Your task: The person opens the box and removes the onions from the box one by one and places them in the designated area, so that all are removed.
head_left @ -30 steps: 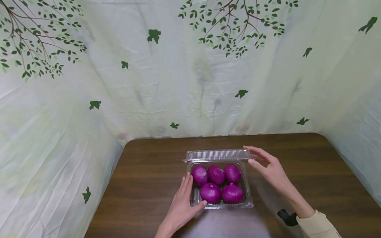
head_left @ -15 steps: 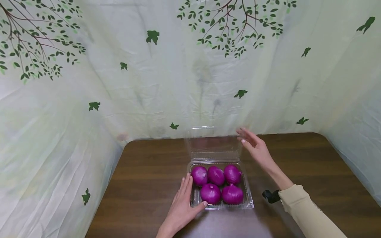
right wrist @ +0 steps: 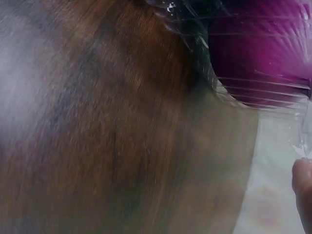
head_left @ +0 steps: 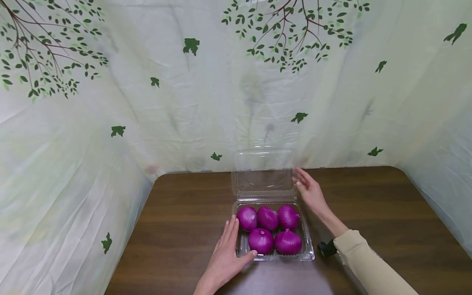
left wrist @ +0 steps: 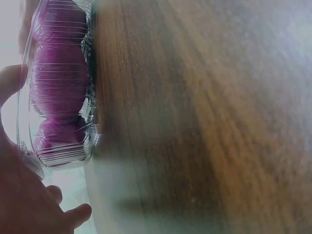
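Observation:
A clear plastic clamshell container (head_left: 309,246) sits on the table with several purple onions (head_left: 288,241) in its base. Its hinged lid (head_left: 263,180) is raised at the back. My left hand (head_left: 225,258) rests against the container's left side with fingers straight, the thumb over the front left corner. In the left wrist view, that thumb (left wrist: 12,80) touches the clear rim. My right hand (head_left: 311,194) is at the lid's right edge with relaxed fingers, some partly hidden behind the clear plastic. Its thumb tip (right wrist: 303,180) shows at the right wrist view's edge, beside the container.
The dark brown wooden table (head_left: 184,229) reaches back to a pale cloth curtain (head_left: 177,102) printed with leaves and branches. More cloth hangs at both sides. A black wrist device (head_left: 327,248) sits by the right sleeve (head_left: 363,254).
The lid has swung up and back from low over the container's rear edge to upright. My right hand followed it up, then lowered beside its right edge. My left hand has stayed put.

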Demonstrator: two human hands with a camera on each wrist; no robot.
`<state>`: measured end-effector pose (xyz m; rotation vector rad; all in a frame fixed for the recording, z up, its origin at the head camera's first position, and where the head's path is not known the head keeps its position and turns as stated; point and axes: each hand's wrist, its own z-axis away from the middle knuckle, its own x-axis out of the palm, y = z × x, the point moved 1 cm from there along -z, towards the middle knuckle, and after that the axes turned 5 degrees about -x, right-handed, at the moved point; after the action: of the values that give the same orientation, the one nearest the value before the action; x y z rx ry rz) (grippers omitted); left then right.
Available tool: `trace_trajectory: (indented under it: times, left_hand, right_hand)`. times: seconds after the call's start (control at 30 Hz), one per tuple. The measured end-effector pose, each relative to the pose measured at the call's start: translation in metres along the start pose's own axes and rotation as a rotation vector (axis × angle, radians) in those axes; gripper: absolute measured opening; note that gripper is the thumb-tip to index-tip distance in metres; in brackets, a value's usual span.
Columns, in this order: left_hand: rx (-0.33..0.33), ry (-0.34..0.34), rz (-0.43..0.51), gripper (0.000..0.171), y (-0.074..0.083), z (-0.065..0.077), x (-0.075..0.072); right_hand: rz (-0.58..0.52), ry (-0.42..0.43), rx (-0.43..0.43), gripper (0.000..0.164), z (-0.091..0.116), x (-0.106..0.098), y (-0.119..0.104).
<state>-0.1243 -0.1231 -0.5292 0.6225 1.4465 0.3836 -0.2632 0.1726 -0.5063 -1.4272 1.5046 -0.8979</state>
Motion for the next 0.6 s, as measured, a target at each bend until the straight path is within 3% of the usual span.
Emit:
trace_trajectory:
  times: [0.3,0.6]
  left_hand:
    - [0.001,0.006,0.012,0.103,0.000,-0.001,0.002]
    - [-0.008,0.010,0.006,0.104,-0.001,0.001,0.003]
  right_hand:
    - [0.008,0.010,0.210,0.049,-0.002,-0.001,0.009]
    - [0.024,-0.021,0.259,0.055,-0.002,-0.004,0.021]
